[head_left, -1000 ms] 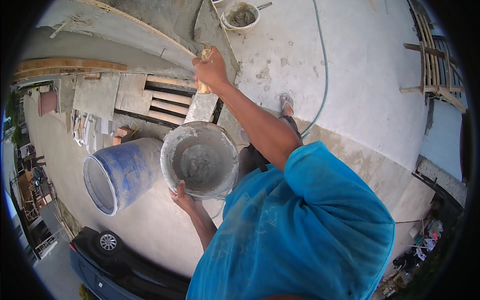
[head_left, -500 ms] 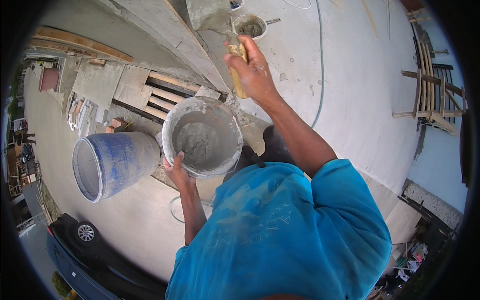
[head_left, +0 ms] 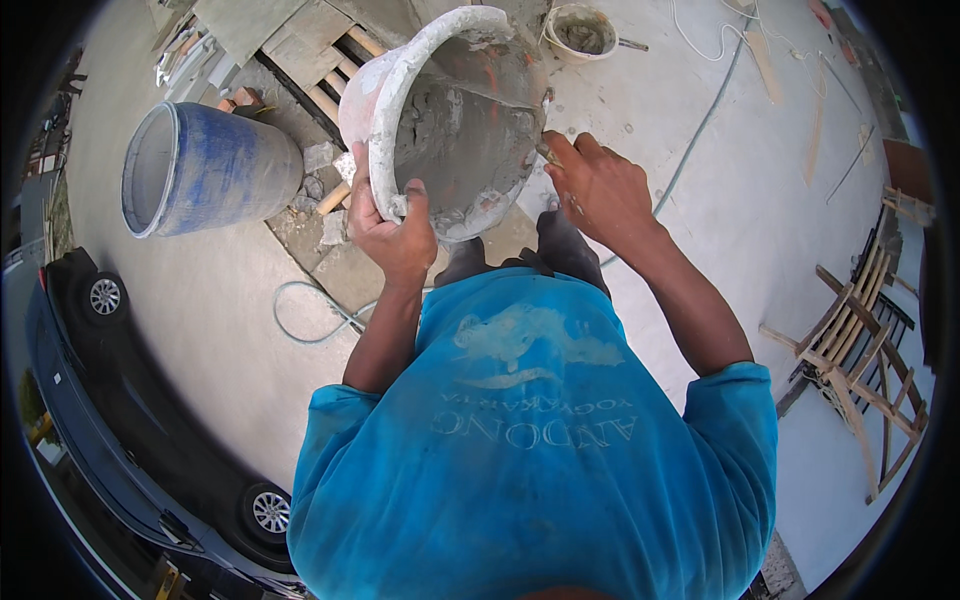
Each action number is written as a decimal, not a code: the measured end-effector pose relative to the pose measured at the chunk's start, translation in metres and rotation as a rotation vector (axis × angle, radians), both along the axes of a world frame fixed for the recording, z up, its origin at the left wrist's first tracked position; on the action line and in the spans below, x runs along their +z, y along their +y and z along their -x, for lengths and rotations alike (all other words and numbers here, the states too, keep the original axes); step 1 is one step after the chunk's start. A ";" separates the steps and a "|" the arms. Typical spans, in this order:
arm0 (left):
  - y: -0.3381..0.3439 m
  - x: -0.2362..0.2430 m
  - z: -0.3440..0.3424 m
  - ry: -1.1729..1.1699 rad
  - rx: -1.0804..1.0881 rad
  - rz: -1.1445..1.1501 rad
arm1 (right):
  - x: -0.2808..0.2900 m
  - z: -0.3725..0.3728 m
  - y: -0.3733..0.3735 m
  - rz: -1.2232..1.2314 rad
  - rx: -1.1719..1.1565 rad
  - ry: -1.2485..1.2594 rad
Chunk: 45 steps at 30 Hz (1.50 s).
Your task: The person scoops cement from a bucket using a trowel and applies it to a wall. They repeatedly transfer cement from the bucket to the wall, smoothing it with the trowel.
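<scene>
A whitish bucket (head_left: 382, 130), crusted with mortar, is tilted in front of me. Grey wet mortar (head_left: 440, 150) lies inside it. My left hand (head_left: 398, 232) grips the near left rim, its thumb over the edge. At the bucket's right side, my right hand (head_left: 605, 190) is closed around the handle of a trowel (head_left: 546, 151). The trowel's blade reaches into the bucket and is partly lost against the mortar. Most of the handle is hidden by my fingers.
A blue-stained drum (head_left: 240, 170) lies at the left. A smaller mortar bucket (head_left: 577, 57) stands beyond my right hand. A hose (head_left: 690, 150) crosses the concrete. Wooden trestles (head_left: 860, 345) stand far right; a dark car (head_left: 150, 420) is parked lower left.
My right hand has brought the trowel down from the raised wall side into the bucket. The bucket has moved up and right in view and tilts more. The view has turned.
</scene>
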<state>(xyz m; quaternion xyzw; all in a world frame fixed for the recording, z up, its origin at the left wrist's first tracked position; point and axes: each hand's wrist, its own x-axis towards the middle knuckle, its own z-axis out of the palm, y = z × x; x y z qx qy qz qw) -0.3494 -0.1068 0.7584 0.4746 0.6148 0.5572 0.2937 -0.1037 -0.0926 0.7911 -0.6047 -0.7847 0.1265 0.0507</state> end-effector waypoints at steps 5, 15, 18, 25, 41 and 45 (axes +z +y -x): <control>-0.018 0.014 -0.071 0.096 0.136 -0.102 | -0.012 -0.031 0.009 -0.003 0.153 -0.102; -0.024 0.053 -0.147 0.121 0.339 -0.119 | 0.003 -0.156 0.081 -0.761 0.315 -0.142; -0.017 0.064 -0.161 0.267 0.295 -0.229 | -0.032 -0.157 0.104 -0.843 0.329 -0.113; -0.003 0.059 -0.176 0.516 0.276 -0.292 | -0.067 -0.133 0.043 -0.300 0.241 0.168; 0.019 0.008 -0.161 -0.515 0.516 -0.215 | -0.020 -0.158 0.076 0.020 0.244 0.566; 0.012 -0.017 -0.161 -0.767 0.701 -0.137 | -0.012 -0.197 0.140 -0.009 0.369 0.489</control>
